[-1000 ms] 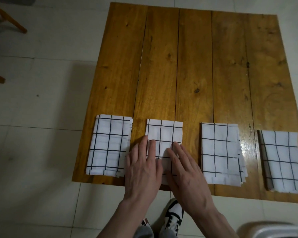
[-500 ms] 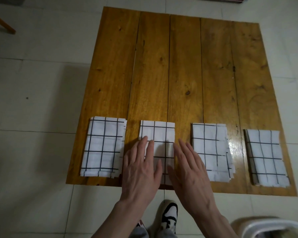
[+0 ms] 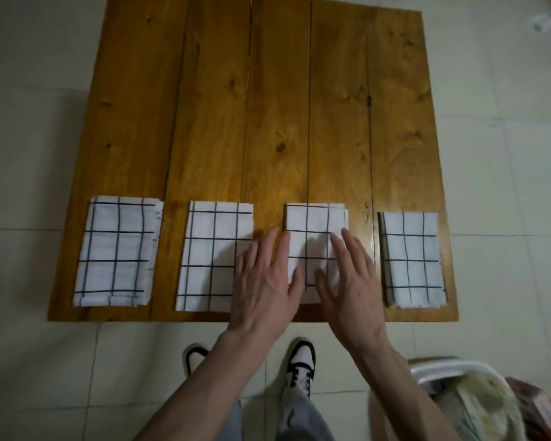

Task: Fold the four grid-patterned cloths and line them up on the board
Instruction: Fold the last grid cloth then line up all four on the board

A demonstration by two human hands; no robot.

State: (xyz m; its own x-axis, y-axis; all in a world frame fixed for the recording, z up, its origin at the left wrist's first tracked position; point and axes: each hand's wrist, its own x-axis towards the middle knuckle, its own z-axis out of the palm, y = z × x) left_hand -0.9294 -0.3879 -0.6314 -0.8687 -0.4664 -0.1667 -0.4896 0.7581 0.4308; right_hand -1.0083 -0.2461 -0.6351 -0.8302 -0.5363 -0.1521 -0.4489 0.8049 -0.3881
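Observation:
Four folded white cloths with black grid lines lie in a row along the near edge of the wooden board (image 3: 268, 106). From the left they are the first cloth (image 3: 116, 249), the second cloth (image 3: 209, 249), the third cloth (image 3: 314, 232) and the fourth cloth (image 3: 411, 257). My left hand (image 3: 266, 284) lies flat with straight fingers between the second and third cloths, over the third cloth's left edge. My right hand (image 3: 350, 281) lies flat on the third cloth's right part, fingers straight. Both hands hide the near part of the third cloth.
The board lies on a pale tiled floor (image 3: 29, 154). My two shoes (image 3: 301, 361) stand just below the board's near edge. A white basket (image 3: 452, 374) with blurred contents sits on the floor at the lower right.
Both hands have shifted right from the second cloth to the third cloth. The view has moved closer to the board and to the right.

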